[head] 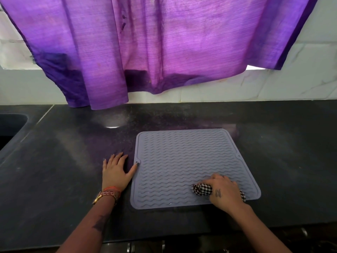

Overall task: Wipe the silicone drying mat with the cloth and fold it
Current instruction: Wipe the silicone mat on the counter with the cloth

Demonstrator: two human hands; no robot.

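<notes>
A grey silicone drying mat (pixel 186 157) with wavy ridges lies flat on the dark countertop (pixel 63 161), right of centre. My right hand (pixel 225 193) grips a bunched black-and-white checked cloth (pixel 201 190) and presses it on the mat's near right part. My left hand (pixel 116 169) rests flat on the counter beside the mat's left edge, fingers spread, with the thumb tip touching that edge.
A purple curtain (pixel 145 48) hangs down over the white tiled wall to the counter's back edge. A dark sink (pixel 9 128) is set into the counter at far left. The counter's front edge runs just under my forearms.
</notes>
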